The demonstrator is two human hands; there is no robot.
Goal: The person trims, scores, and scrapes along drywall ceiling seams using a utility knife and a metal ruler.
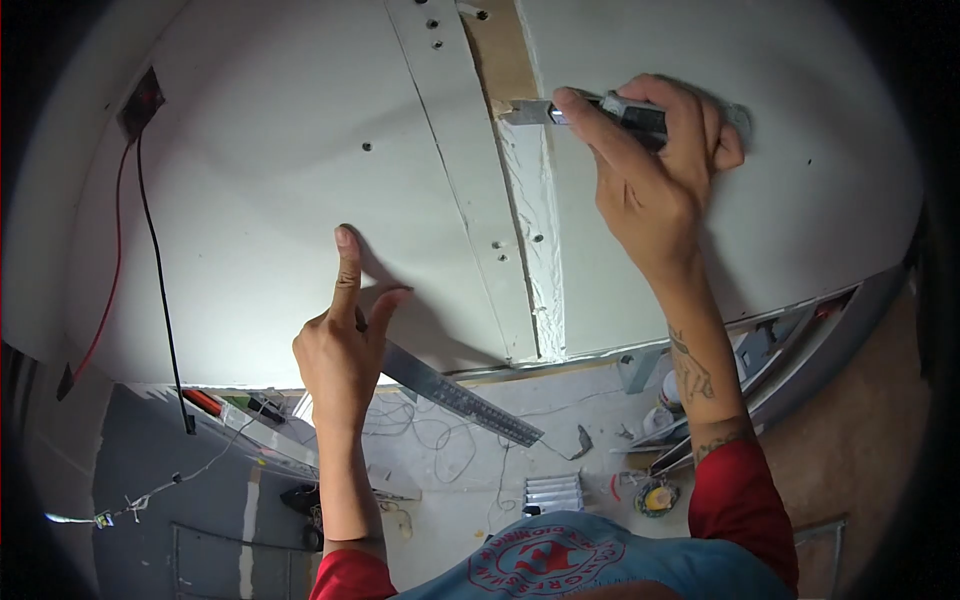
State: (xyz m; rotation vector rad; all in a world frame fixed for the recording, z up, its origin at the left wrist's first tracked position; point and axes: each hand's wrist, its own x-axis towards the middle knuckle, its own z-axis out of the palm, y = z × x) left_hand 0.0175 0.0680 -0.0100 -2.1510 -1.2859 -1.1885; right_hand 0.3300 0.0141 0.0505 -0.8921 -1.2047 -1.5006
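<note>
My right hand [665, 165] is closed around a utility knife [640, 118], index finger stretched along it. The knife's blade [530, 112] is out, its tip at the edge of the gap between two white boards. Brown backing [503, 60] shows in the upper part of this gap; lower down runs a strip of white filler [540, 250]. My left hand [340, 345] has its index finger and thumb stretched out, the index tip against the left board [290, 180]. A metal ruler [460, 400] sticks out from behind this hand, apparently held by the curled fingers, which are hidden.
Red [118, 240] and black wires [158, 250] hang from a square opening [142, 105] at the left. Below the boards, the floor [450, 490] carries loose cable [435, 440], a white slatted object [553, 493] and a round container with something yellow [657, 497].
</note>
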